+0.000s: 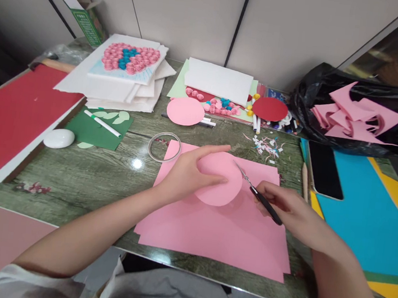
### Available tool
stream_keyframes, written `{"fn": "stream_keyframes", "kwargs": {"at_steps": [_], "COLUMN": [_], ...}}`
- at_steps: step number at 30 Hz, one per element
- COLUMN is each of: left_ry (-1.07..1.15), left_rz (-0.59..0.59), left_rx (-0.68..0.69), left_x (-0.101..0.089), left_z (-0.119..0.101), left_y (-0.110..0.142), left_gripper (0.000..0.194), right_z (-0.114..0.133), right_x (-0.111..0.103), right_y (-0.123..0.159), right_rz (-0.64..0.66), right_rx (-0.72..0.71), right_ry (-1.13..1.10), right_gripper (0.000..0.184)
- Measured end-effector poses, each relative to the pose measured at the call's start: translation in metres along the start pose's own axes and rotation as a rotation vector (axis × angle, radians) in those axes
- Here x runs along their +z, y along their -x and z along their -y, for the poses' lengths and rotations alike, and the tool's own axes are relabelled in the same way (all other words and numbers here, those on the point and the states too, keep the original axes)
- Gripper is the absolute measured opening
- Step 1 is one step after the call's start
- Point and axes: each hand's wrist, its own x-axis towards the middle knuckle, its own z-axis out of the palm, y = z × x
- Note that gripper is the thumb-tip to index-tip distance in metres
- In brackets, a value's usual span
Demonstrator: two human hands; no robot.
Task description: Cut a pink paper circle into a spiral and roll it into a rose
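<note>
Shows a dark phone (pixel 324 171) on the blue sheet (pixel 365 218) at right, a white rounded object (pixel 59 138) beside the red panel (pixel 17 115), and an open green carton (pixel 90 27) by the wall (pixel 184 14).

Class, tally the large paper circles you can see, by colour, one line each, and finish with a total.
Pink: 2 (the held circle in the left hand and the loose circle beyond it)
Red: 1 (the red circle)
Total: 3

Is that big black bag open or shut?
Open: the black bag spreads wide at the top, and you can see pink paper scraps lying inside.
</note>
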Motion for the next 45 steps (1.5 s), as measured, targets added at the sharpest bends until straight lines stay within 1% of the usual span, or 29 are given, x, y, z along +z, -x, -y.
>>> {"fn": "stream_keyframes", "kwargs": {"at_steps": [9,25,30,39,42,45], "left_ry": [-0.032,-0.064,-0.042,0.033,0.024,-0.005], "left_rz": [-0.024,-0.061,-0.024,0.075,0.081,0.06], "left_rx": [0.036,0.048,0.042,0.013,0.014,0.025], "left_x": [-0.001,-0.003,-0.003,-0.001,-0.001,-0.001], "left_z": [0.001,0.001,-0.001,-0.003,-0.003,-0.001], "left_y": [0.0,-0.001,-0.001,0.0,-0.001,0.0], "left_gripper": [0.058,0.057,0.056,0.055,0.056,0.059], "right_z": [-0.008,-0.013,-0.011,-0.002,-0.002,-0.004], "right_x": [-0.004,-0.009,-0.006,-0.002,-0.003,-0.003], "right_y": [0.003,0.004,0.004,0.003,0.002,0.002], "right_rz": [-0.006,0.005,0.025,0.013,0.013,0.013], "right_rx": [-0.018,-0.012,-0.023,-0.007,-0.015,-0.018], "right_ry": [0.028,0.024,0.007,0.021,0.016,0.009], "right_gripper": [0.016,0.019,0.018,0.019,0.022,0.023]}}
